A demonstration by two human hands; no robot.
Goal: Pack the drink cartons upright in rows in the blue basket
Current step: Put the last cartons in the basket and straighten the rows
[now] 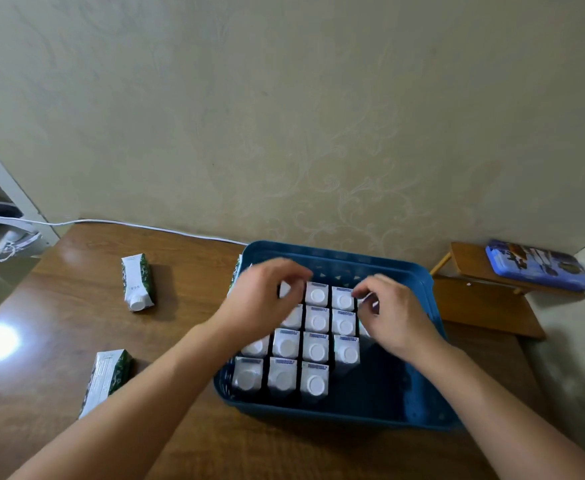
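Right now I see both hands over the far rows of the blue basket (419,407), which sits on the wooden table (59,327) against the wall. My left hand (263,296) has its fingers curled down onto the top of a carton in the far-left part of the basket; motion blur stops me telling whether it truly grips it. My right hand (391,310) pinches the top of a carton (370,301) at the right end of the far row, thumb and fingers closed on it. The packed cartons (315,351) stand upright in tidy rows, white caps up, filling the left and middle of the basket, while the near-right corner shows bare blue floor. Two more cartons lie on their sides on the table to the left: one (137,282) farther back, one (105,379) nearer, just beside my left forearm. A white cable (145,226) runs along the table's back edge. Off to the right, a blue tin (540,265) rests on a small wooden stand (485,299).
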